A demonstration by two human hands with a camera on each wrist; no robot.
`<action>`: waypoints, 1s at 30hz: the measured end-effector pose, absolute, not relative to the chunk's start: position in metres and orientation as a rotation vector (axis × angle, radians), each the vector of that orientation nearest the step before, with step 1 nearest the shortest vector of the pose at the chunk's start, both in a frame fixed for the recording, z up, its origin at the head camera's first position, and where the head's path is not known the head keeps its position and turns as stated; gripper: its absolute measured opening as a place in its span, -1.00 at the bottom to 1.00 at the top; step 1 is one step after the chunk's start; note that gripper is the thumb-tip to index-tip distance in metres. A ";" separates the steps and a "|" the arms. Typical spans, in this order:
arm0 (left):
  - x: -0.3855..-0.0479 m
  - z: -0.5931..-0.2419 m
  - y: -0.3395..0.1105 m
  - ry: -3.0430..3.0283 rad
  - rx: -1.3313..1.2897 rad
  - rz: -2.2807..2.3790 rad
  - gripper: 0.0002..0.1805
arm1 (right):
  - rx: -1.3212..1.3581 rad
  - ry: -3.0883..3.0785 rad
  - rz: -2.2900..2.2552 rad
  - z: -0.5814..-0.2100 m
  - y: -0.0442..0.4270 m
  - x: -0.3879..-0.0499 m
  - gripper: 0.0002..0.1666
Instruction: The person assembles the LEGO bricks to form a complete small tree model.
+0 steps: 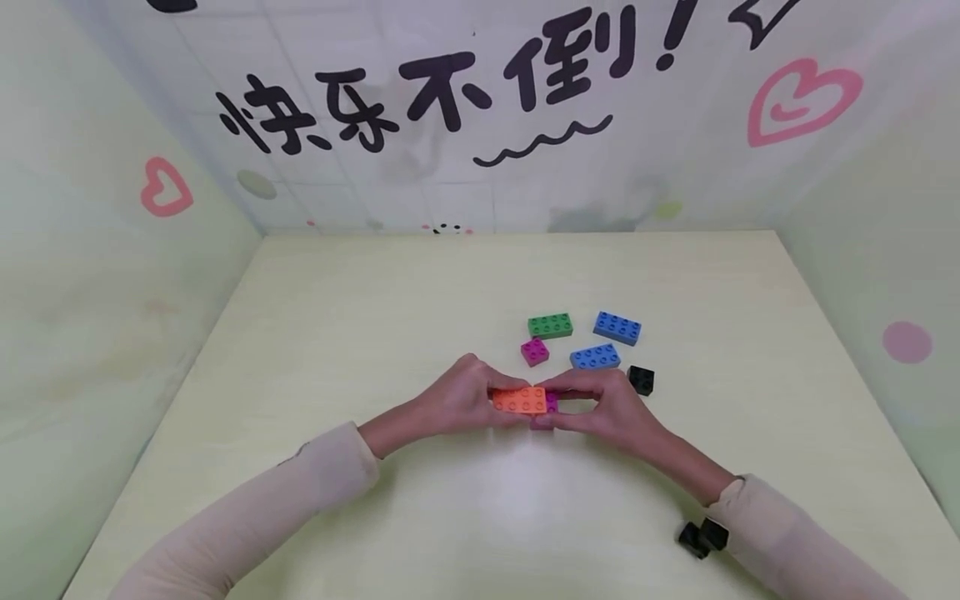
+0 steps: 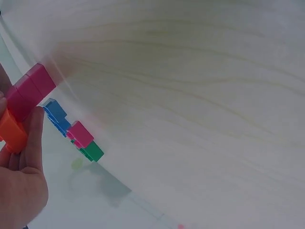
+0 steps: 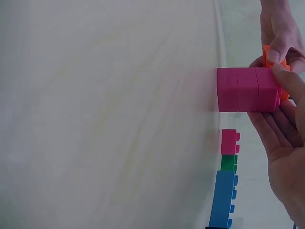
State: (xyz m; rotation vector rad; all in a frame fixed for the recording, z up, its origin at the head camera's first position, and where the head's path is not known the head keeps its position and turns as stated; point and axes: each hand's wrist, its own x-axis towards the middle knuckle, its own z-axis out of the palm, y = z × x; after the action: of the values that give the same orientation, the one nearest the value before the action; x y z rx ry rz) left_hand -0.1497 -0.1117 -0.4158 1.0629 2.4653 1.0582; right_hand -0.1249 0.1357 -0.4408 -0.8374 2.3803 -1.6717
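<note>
My left hand (image 1: 461, 396) pinches an orange toy building brick (image 1: 519, 401) with studs facing up. Opposite it, my right hand (image 1: 611, 408) grips a stack of magenta bricks (image 3: 248, 89) between thumb and fingers. Three layers show in the stack in the right wrist view. One end of the orange brick lies over part of the stack's studded top; whether it is pressed fully on cannot be told. Both hands meet above the middle of the table, fingertips close together. In the left wrist view the orange brick and the stack show at the left edge.
Behind the hands lie a green brick (image 1: 550, 326), a small magenta brick (image 1: 535, 352), a blue brick (image 1: 617, 327) and another blue brick (image 1: 596, 357). A black brick (image 1: 641, 380) sits beside the right hand. Black pieces (image 1: 703, 537) lie by the right sleeve. Printed panels enclose the table.
</note>
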 end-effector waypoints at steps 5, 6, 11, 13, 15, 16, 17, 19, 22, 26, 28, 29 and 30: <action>-0.150 -0.415 -0.111 2.478 1.023 1.069 -0.50 | -0.901 2.475 -1.612 -0.446 0.139 -0.130 -0.55; -0.150 -0.415 -0.110 2.484 1.010 1.070 -0.50 | -0.912 2.493 -1.598 -0.446 0.139 -0.131 -0.55; -0.147 -0.419 -0.110 2.517 0.905 1.096 -0.51 | -0.875 2.510 -1.573 -0.444 0.139 -0.131 -0.55; -0.146 -0.422 -0.110 2.525 0.869 1.139 -0.51 | -0.837 2.484 -1.585 -0.443 0.139 -0.131 -0.55; -0.144 -0.424 -0.110 2.520 0.845 1.212 -0.49 | -0.801 2.463 -1.593 -0.441 0.139 -0.131 -0.55; -0.143 -0.426 -0.110 2.513 0.840 1.254 -0.48 | -0.781 2.453 -1.596 -0.441 0.139 -0.131 -0.55; -0.142 -0.427 -0.110 2.502 0.834 1.295 -0.46 | -0.766 2.445 -1.600 -0.441 0.139 -0.131 -0.55; -0.141 -0.430 -0.108 2.478 0.833 1.368 -0.43 | -0.746 2.439 -1.597 -0.440 0.139 -0.131 -0.54; -0.138 -0.433 -0.106 2.448 0.805 1.433 -0.43 | -0.752 2.441 -1.574 -0.440 0.139 -0.130 -0.50; -0.133 -0.435 -0.104 2.449 0.776 1.444 -0.46 | -0.791 2.463 -1.502 -0.439 0.145 -0.128 -0.44; -0.132 -0.435 -0.103 2.457 0.760 1.436 -0.47 | -0.800 2.464 -1.485 -0.436 0.152 -0.129 -0.43; -0.132 -0.435 -0.103 2.462 0.759 1.429 -0.48 | -0.796 2.466 -1.488 -0.435 0.156 -0.131 -0.42; -0.131 -0.435 -0.102 2.464 0.755 1.425 -0.48 | -0.789 2.470 -1.498 -0.433 0.162 -0.133 -0.42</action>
State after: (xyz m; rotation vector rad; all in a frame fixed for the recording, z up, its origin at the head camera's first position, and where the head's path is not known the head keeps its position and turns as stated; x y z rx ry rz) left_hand -0.1314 -0.1024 -0.4347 0.7546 2.4644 1.4245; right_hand -0.1328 0.1620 -0.4332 -0.7894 2.4697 -1.4976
